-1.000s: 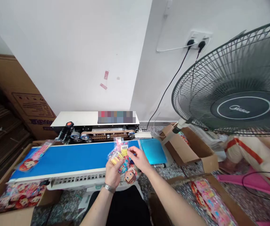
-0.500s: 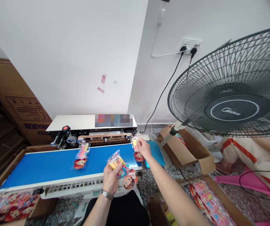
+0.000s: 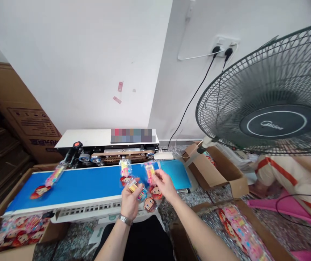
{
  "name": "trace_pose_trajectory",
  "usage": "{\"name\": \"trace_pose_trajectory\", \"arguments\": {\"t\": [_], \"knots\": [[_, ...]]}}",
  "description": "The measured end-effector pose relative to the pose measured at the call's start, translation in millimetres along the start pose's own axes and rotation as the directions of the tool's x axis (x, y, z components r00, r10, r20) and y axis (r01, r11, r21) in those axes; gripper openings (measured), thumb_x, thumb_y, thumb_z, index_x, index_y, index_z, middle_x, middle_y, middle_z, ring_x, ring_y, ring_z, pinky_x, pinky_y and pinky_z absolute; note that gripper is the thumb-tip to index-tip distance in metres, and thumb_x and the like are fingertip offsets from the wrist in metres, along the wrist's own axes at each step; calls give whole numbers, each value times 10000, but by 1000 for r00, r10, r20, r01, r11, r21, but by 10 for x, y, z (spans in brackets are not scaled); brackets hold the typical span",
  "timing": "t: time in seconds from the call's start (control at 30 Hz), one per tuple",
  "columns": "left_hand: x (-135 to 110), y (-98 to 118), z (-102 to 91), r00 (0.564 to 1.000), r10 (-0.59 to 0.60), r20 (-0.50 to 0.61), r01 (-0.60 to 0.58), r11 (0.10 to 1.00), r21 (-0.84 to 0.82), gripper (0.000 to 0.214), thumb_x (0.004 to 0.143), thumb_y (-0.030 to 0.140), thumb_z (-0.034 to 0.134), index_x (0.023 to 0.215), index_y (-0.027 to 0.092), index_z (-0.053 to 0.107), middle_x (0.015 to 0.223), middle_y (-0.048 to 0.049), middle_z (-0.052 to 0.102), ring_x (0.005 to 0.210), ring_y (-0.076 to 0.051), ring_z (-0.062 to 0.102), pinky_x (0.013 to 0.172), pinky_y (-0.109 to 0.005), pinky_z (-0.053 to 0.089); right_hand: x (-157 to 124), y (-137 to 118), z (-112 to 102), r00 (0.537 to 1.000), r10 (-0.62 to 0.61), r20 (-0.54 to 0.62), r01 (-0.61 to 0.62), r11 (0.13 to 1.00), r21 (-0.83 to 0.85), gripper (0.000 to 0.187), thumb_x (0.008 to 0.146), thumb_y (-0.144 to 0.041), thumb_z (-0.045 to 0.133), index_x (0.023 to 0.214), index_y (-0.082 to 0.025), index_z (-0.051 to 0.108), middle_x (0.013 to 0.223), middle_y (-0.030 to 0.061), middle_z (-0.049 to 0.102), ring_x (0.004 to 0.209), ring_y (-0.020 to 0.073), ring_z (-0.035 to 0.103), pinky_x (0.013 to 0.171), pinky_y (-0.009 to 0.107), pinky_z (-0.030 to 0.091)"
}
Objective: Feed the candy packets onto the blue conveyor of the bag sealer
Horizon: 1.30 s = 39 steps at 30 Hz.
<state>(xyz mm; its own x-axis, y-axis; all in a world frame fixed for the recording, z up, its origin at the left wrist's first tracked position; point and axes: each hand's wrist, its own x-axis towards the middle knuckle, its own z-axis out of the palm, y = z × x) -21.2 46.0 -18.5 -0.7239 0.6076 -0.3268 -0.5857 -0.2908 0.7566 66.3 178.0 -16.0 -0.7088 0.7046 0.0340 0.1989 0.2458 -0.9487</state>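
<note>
My left hand (image 3: 129, 203), with a metal watch band at the wrist, is closed on several clear plastic packets (image 3: 149, 205) printed with a cartoon face. My right hand (image 3: 166, 185) pinches another packet (image 3: 149, 172), yellow and pink with a red-haired cartoon head, over the blue conveyor belt (image 3: 90, 181). Just left of it a similar packet (image 3: 125, 169) lies at the rollers of the sealing machine (image 3: 90, 138), its lower end partly hidden by my left hand. Farther left, one more packet (image 3: 54, 177) lies slanted on the belt.
An open carton (image 3: 46, 232) full of packets stands under the belt's left end. More packets (image 3: 239, 228) fill a carton at lower right. A large fan (image 3: 274, 123) looms at right, a seated person's leg (image 3: 288, 177) behind it. Another carton (image 3: 212, 175) stands beyond the belt.
Packets on the belt have moved left; one has travelled to the left end, another to the middle. My right hand has shifted slightly left and now holds a different packet, close to my left hand.
</note>
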Motion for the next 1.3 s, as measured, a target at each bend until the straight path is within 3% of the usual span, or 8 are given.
{"name": "trace_pose_trajectory", "arguments": {"t": [0.1, 0.2, 0.47, 0.67, 0.87, 1.0, 1.1, 1.3], "knots": [[17, -20, -23, 1000, -6, -19, 6, 1000, 17, 433, 538, 241, 805, 919, 144, 622, 730, -20, 654, 661, -147, 630, 648, -262, 477, 254, 210, -214, 958, 112, -265, -146, 983, -111, 289, 793, -420, 477, 917, -174, 563, 714, 23, 649, 631, 165, 600, 560, 237, 440], [36, -41, -28, 1000, 5, -3, -5, 1000, 24, 381, 546, 240, 803, 857, 151, 602, 703, -6, 644, 638, -136, 619, 648, -263, 475, 493, 307, -351, 924, 154, -350, -270, 911, -312, 265, 780, -368, 483, 932, -179, 589, 653, 16, 651, 612, 172, 610, 545, 230, 417], [-5, 8, 31, 996, -68, 61, 71, 996, -55, 283, 636, 295, 750, 846, 167, 610, 788, -39, 673, 715, -153, 629, 664, -264, 474, 603, -16, -128, 978, 33, -205, -137, 843, -520, 293, 753, -274, 565, 1028, -177, 596, 888, 66, 671, 822, 193, 623, 715, 260, 445], [-20, 73, 77, 994, -11, 113, 26, 991, -129, 280, 715, 337, 676, 932, 161, 664, 954, -84, 682, 861, -185, 620, 777, -290, 459, -51, -250, 92, 971, -53, 235, 85, 988, -131, 388, 786, -357, 573, 1147, -226, 513, 932, 26, 658, 839, 163, 621, 709, 264, 485], [-63, 32, 29, 992, 15, 127, -14, 1000, -3, 282, 695, 336, 694, 909, 151, 692, 985, -104, 681, 943, -228, 605, 825, -312, 453, -283, -133, 163, 970, 22, 240, -18, 1000, -16, 244, 782, -372, 581, 941, -187, 561, 776, 8, 633, 699, 143, 611, 617, 243, 482], [-94, 54, 15, 997, -17, 74, 18, 1000, -14, 437, 703, 375, 685, 1109, 229, 614, 1239, -119, 565, 1081, -274, 552, 862, -378, 462, 10, 32, -90, 996, 92, -16, -92, 996, 4, 307, 773, -371, 553, 1015, -185, 518, 754, 3, 626, 669, 155, 627, 614, 262, 490], [-87, 55, 11, 997, -49, 65, 47, 998, 31, 435, 707, 403, 673, 1091, 209, 612, 1177, -140, 597, 980, -258, 606, 798, -370, 490, 287, 133, -286, 933, 191, -306, -245, 958, -148, 314, 765, -365, 527, 1018, -179, 522, 713, 6, 637, 633, 174, 631, 582, 269, 478], [-65, 16, 4, 993, -89, 77, 83, 993, 80, 418, 686, 398, 693, 1040, 186, 627, 1033, -119, 663, 844, -209, 640, 721, -319, 503, 677, 185, -218, 924, 216, -315, -343, 830, -439, 288, 764, -302, 544, 1016, -165, 569, 818, 53, 675, 747, 192, 644, 641, 258, 458]]}}
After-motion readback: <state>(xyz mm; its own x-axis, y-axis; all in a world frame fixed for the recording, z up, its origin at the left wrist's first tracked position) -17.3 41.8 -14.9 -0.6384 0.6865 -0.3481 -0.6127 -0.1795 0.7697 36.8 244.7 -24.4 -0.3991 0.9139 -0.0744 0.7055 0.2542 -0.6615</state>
